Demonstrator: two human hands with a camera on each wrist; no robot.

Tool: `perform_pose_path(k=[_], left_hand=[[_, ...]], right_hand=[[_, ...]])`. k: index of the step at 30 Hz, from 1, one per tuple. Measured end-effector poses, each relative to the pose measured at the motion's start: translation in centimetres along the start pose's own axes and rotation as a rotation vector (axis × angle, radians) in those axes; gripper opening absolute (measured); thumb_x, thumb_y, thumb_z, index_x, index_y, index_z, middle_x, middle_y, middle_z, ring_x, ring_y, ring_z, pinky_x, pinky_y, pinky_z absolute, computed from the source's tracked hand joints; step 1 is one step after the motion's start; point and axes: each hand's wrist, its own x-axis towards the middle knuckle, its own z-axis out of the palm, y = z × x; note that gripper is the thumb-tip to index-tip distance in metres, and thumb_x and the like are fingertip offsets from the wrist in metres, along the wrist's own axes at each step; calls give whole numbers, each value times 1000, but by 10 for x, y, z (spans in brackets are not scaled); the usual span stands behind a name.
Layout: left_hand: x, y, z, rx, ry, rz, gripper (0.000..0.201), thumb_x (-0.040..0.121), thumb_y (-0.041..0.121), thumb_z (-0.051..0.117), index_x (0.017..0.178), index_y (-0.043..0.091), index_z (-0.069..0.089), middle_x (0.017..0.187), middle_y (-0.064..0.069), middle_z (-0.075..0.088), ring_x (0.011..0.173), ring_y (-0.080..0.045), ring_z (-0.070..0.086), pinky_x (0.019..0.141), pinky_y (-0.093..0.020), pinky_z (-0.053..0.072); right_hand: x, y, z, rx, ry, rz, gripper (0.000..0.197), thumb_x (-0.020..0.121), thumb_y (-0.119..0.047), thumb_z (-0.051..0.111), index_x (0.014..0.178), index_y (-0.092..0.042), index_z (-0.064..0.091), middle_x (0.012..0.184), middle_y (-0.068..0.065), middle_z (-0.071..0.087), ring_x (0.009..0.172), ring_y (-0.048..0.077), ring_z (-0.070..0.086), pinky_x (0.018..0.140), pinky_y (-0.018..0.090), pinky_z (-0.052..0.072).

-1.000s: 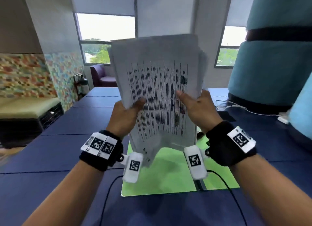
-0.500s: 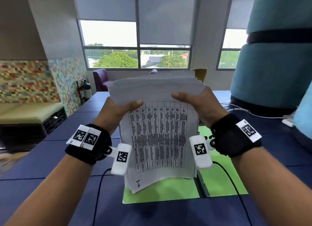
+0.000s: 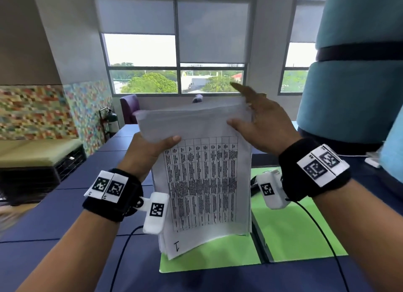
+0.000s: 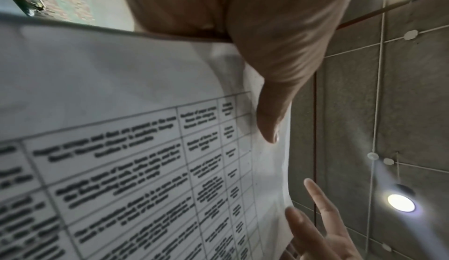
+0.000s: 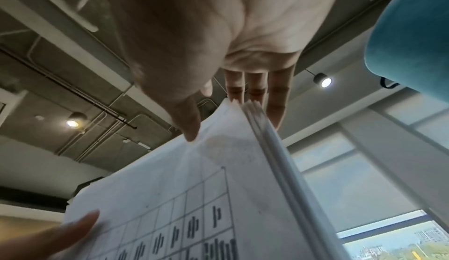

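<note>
Many printed sheets make up one stack of papers (image 3: 202,182), held upright in the middle of the head view above the green mat (image 3: 294,232), which lies at 6 o'clock on the blue table (image 3: 65,204). I cannot tell whether the stack's lower edge touches the mat. The left hand (image 3: 148,152) grips the stack at its 10 o'clock edge, thumb across the front sheet. The right hand (image 3: 259,126), at the 2 o'clock corner, is spread with straight fingers, its thumb tip resting on the front sheet and the other fingers behind. The lower corners fan unevenly at 7 o'clock, so this looks like squaring the stack. The next move probably calls for the right hand to close on its edge, then both to tap the sheets level.
</note>
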Motion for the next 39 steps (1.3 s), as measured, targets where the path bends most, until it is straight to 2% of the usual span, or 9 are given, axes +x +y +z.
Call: perform_pose_path(k=[6,10,13,20,25,30,32,36,39], left_hand=[[1,-4,-2,-6,13,26,55,48,32,88,100,20,72,100,2,79,96,-17,74,93,-42,56],[3,-7,-4,-6,-3,41,66,38,42,99,97,23,77,103,1,78,97,-16,74,88,-35,59],[3,-7,-5,-14,-6,35,59,42,36,96,96,21,78,102,-1,78,96,-18,73,87,-36,58],[3,-7,-1,41,-22,42,31,63,10,90,77,36,82,86,7,79,81,-9,74,79,-26,60],[2,-11,8,149,30,82,22,83,0,75,79,21,75,76,13,77,72,-3,73,69,-18,58],[0,0,36,305,-38,269,24,85,9,79,82,33,75,71,19,74,66,2,65,63,-20,53],[0,5,39,363,15,318,23,82,17,82,85,38,75,74,20,74,68,1,64,65,-23,52],[-3,-15,-7,519,283,230,54,70,44,88,117,32,65,103,18,72,102,-6,66,88,-29,50],[-16,-39,-41,385,414,15,73,72,25,89,136,20,53,123,-4,65,116,-22,62,100,-40,49]], right_hand=[[12,-6,-3,207,43,-15,16,94,-33,61,104,-41,70,97,-31,63,96,-2,63,92,35,53],[20,-11,-6,267,39,-45,21,90,-19,66,81,-37,69,78,-33,64,81,-12,62,77,15,47],[19,-8,-7,246,-7,-26,24,89,-17,66,78,-38,70,78,-28,67,83,-6,64,80,21,49],[13,-8,-16,49,-115,25,32,98,-42,52,127,-36,64,126,-12,67,115,12,60,102,42,47],[6,-16,-4,-273,-423,-37,52,90,-55,59,138,-35,53,139,-11,58,127,16,52,108,42,40],[14,-39,10,-245,-551,-69,13,89,-34,65,87,-21,68,81,-4,70,73,15,64,68,30,45],[18,-37,7,-147,-600,-23,25,95,-27,60,72,-19,65,71,2,68,63,17,62,60,30,44],[18,-13,-24,79,-456,156,22,95,-30,63,79,-17,71,76,5,72,67,20,68,60,31,52],[8,14,-41,306,-290,283,26,91,-29,69,76,-8,70,70,5,73,59,15,65,56,25,51]])
